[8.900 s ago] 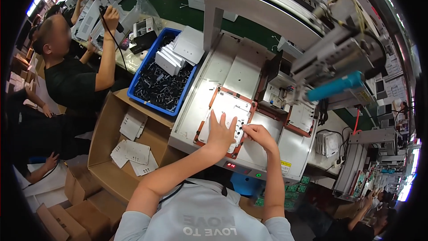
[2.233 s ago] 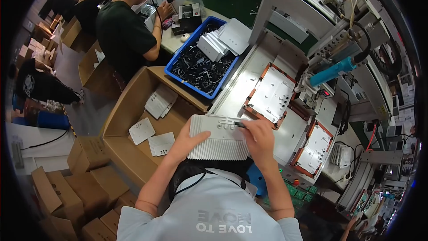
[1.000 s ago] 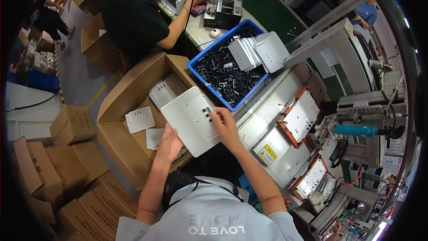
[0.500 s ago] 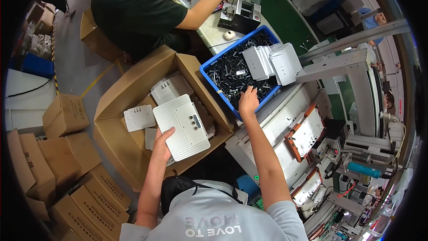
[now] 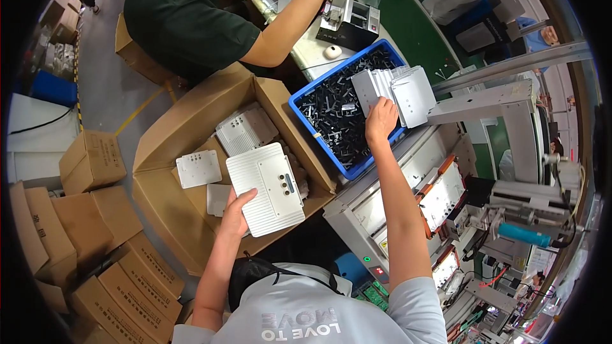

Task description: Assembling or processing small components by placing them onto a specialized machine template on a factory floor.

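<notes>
My left hand (image 5: pixel 236 211) is closed on the edge of a white ribbed metal panel (image 5: pixel 258 188), its thumb lying on top. Small round holes and a dark slot show on the panel, which is tilted over a large open carton (image 5: pixel 159 146). My right hand (image 5: pixel 382 121) is over the blue bin (image 5: pixel 298 114), its fingers curled at the lower edge of a stack of white metal plates (image 5: pixel 366 87). What lies between those fingers is hidden. Many small black parts (image 5: pixel 328 118) fill the bin under the plates.
More white panels (image 5: pixel 245 130) lie inside the carton. A co-worker in a dark shirt (image 5: pixel 185 19) sits beyond it at a bench with a black device (image 5: pixel 354 24). Brown boxes (image 5: pixel 127 293) stack up at left. Machine frames and orange-edged fixtures (image 5: pixel 442 194) stand at right.
My right hand has moved up and right from the black parts to the white plates. The ribbed panel in my left hand has shifted slightly right and down.
</notes>
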### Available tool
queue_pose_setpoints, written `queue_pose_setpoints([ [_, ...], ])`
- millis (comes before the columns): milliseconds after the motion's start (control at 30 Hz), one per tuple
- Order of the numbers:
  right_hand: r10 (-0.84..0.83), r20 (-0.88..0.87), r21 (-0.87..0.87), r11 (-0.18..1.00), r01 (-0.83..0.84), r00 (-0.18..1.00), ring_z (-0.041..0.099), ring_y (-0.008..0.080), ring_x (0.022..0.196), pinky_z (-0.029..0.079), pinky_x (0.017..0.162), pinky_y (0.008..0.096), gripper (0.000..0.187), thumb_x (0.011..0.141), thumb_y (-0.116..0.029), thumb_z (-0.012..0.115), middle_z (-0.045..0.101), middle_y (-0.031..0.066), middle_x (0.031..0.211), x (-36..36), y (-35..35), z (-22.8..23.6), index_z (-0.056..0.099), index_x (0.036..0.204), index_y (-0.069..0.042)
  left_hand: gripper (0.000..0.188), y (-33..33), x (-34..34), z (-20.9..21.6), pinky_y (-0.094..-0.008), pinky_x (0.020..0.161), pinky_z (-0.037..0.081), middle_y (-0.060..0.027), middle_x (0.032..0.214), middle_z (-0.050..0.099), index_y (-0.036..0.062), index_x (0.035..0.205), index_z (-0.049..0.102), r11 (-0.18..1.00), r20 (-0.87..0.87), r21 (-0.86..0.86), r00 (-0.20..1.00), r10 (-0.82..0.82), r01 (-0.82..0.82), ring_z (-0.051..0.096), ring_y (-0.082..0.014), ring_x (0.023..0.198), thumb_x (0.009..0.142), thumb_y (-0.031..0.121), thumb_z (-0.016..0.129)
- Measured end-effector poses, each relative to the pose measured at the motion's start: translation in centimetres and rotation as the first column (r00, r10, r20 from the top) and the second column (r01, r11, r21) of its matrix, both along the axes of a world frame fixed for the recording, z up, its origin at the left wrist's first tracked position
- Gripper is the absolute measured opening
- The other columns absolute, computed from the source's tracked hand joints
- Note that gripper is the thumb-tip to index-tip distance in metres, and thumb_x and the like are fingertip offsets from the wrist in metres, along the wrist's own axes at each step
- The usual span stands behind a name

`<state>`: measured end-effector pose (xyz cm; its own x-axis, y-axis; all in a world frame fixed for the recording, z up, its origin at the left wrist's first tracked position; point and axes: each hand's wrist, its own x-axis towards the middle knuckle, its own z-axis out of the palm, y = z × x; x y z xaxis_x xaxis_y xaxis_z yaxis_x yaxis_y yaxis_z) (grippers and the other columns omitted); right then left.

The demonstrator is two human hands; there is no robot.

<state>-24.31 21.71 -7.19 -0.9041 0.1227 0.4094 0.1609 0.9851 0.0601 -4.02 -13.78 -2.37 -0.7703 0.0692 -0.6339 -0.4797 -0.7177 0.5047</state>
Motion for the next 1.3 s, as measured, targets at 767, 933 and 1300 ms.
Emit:
queue_pose_setpoints([
  [767, 0.031, -0.014, 0.219, 0.975, -0.028, 0.999, 0.048, 0.0345, 0.107, 0.038, 0.095, 0.0402, 0.060, 0.081, -0.009, 0.058, 0.047, 0.0215, 0.123, -2.6, -1.4, -3.9, 0.037, 0.137, 0.001, 0.052, 1.8, 1.8, 0.9, -0.0372, 0.096, 0.044, -0.0149, 0.123, 0.053, 0.0018, 0.133, 0.039, 0.998, 0.008, -0.057, 0.999, -0.035, 0.036, 0.053, -0.0250, 0.115, 0.086, 0.007, 0.061],
  [933, 0.093, 0.011, -0.137, 0.986, -0.091, 0.996, 0.047, 0.0363, 0.107, 0.038, 0.095, 0.0430, 0.075, 0.068, -0.010, 0.068, 0.047, 0.0204, 0.121, -1.1, -3.0, 0.0, 0.037, 0.136, 0.001, 0.054, 1.0, 2.1, 1.2, -0.0371, 0.096, 0.044, -0.0147, 0.123, 0.053, 0.0022, 0.134, 0.038, 0.998, 0.010, -0.044, 0.999, -0.035, 0.035, 0.053, -0.0253, 0.114, 0.086, 0.007, 0.061],
  [1300, 0.873, 0.075, -0.537, 0.442, -0.718, 0.481, 0.048, 0.0323, 0.117, 0.035, 0.102, 0.0427, 0.080, 0.062, -0.006, 0.069, 0.049, 0.0156, 0.129, 12.3, -5.4, 17.9, 0.041, 0.137, -0.006, 0.053, 1.6, -1.4, 5.0, -0.0315, 0.095, 0.045, -0.0124, 0.121, 0.058, 0.0007, 0.134, 0.043, 0.908, -0.147, -0.062, 0.896, -0.419, 0.415, 0.058, -0.0203, 0.109, 0.086, 0.011, 0.064],
])
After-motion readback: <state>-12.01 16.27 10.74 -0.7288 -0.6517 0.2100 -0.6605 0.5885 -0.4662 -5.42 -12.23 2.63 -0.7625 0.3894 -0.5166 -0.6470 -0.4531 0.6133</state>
